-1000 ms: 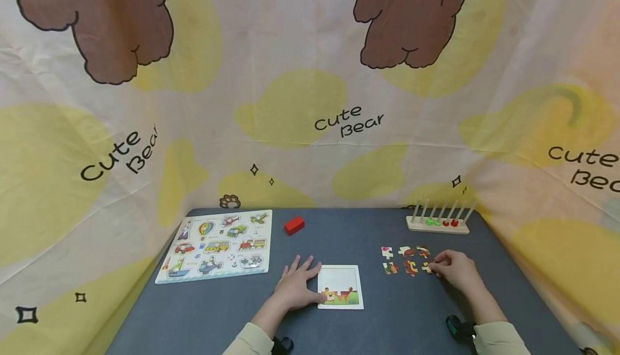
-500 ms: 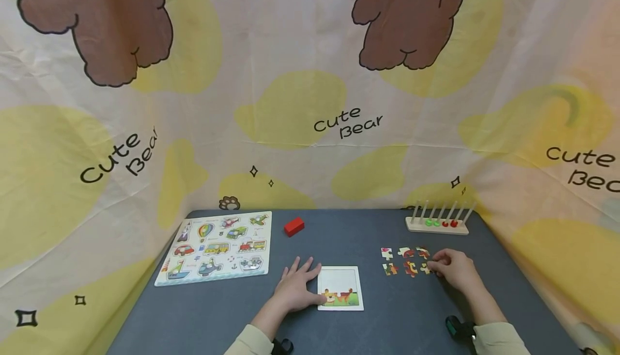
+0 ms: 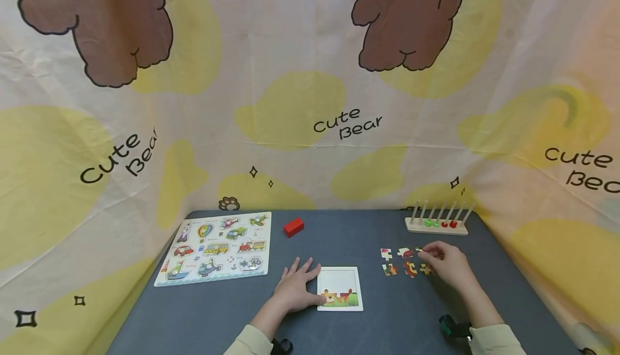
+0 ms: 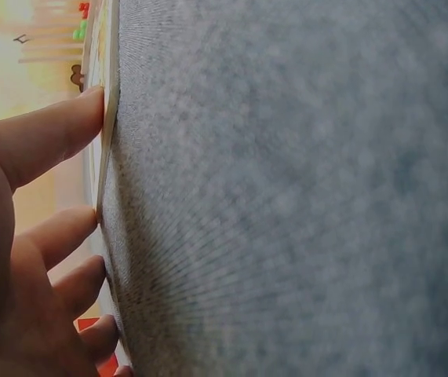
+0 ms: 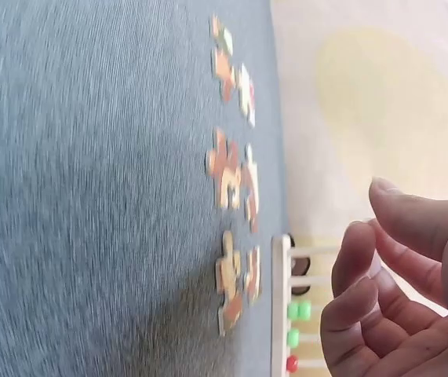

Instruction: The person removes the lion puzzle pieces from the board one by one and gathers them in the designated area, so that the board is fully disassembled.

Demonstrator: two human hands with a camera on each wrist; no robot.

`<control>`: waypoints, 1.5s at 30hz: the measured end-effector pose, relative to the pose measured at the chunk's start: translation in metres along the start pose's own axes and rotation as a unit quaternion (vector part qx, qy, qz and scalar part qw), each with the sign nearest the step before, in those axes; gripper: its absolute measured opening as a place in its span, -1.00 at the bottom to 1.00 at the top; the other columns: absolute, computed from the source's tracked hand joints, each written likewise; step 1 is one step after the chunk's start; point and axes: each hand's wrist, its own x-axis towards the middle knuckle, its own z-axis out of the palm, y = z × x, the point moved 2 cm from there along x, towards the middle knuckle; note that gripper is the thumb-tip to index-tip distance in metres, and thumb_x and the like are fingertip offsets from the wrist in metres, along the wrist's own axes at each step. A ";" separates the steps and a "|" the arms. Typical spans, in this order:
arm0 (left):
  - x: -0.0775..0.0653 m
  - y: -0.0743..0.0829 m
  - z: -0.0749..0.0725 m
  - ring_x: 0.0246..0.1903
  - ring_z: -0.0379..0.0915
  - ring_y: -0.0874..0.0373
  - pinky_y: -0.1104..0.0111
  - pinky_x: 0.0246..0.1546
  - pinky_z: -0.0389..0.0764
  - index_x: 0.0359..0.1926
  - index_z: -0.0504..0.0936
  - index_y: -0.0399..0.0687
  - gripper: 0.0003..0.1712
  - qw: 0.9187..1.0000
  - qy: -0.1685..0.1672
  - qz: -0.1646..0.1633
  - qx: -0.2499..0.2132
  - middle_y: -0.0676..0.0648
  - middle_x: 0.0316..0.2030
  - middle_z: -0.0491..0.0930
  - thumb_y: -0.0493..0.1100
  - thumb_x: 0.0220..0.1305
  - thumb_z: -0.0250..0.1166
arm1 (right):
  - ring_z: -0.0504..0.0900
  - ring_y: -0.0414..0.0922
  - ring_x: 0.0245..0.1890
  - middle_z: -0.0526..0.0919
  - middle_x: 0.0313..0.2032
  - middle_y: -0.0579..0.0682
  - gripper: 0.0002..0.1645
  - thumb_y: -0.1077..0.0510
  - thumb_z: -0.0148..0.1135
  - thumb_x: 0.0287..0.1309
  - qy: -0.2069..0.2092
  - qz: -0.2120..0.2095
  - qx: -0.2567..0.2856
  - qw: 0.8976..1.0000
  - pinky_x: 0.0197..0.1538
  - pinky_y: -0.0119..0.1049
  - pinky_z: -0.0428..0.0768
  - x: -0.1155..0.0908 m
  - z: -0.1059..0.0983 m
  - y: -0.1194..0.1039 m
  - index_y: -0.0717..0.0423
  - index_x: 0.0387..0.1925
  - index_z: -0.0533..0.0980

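In the head view my left hand (image 3: 295, 289) lies with fingers spread, its thumb on the left edge of a small white jigsaw tray (image 3: 337, 278). The tray's lower part carries fitted pieces (image 3: 340, 297) with an animal-and-grass picture. The left wrist view has the thumb (image 4: 71, 129) and fingertips right at the tray's edge (image 4: 111, 118). Over the right end of two rows of loose jigsaw pieces (image 3: 409, 269) hovers my right hand (image 3: 449, 266). In the right wrist view its thumb stands apart from the loosely bent fingers, nothing between them, above the pieces (image 5: 226, 169).
A vehicle picture board (image 3: 220, 247) lies at the left of the dark table (image 3: 203, 317), with a red block (image 3: 294, 227) beside it. A pegged bead stand (image 3: 436, 227) is at the back right. Behind hangs a printed bear curtain (image 3: 286, 107).
My right hand has moved slightly left and away from me, from beside the near-right piece to over the far-right one. The left hand and the tray stay put.
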 end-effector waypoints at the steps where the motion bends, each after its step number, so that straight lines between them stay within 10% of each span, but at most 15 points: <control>1: 0.000 0.000 0.000 0.58 -0.19 -0.26 -0.26 0.49 -0.11 0.47 0.39 0.11 -0.01 1.000 -0.001 0.001 0.002 -0.10 0.53 0.20 0.26 0.04 0.50 | 0.59 -0.15 -0.40 0.70 -0.36 -0.01 -0.64 -0.02 0.34 0.30 0.003 -0.004 0.000 1.000 -0.41 -0.31 0.55 -0.001 0.001 -0.002 0.20 -0.08 0.62; 36: -0.002 -0.002 -0.001 0.58 -0.18 -0.23 -0.24 0.50 -0.05 0.50 0.34 0.15 -0.02 0.999 -0.009 0.017 0.039 -0.06 0.55 0.17 0.34 0.10 0.41 | 0.53 -0.18 -0.44 0.68 -0.38 -0.08 -0.71 0.00 0.43 0.21 -0.008 -0.037 0.059 0.998 -0.44 -0.39 0.55 -0.017 0.060 -0.073 0.09 -0.14 0.66; 45: -0.006 -0.002 -0.004 0.59 -0.28 -0.22 -0.24 0.51 -0.13 0.56 0.21 0.17 0.23 0.998 -0.048 0.022 0.045 -0.05 0.59 0.05 0.41 -0.10 0.51 | 0.56 -0.19 -0.52 0.65 -0.46 -0.08 -0.84 0.08 0.44 0.19 -0.028 -0.051 0.087 0.995 -0.47 -0.36 0.52 -0.021 0.077 -0.081 0.05 -0.26 0.65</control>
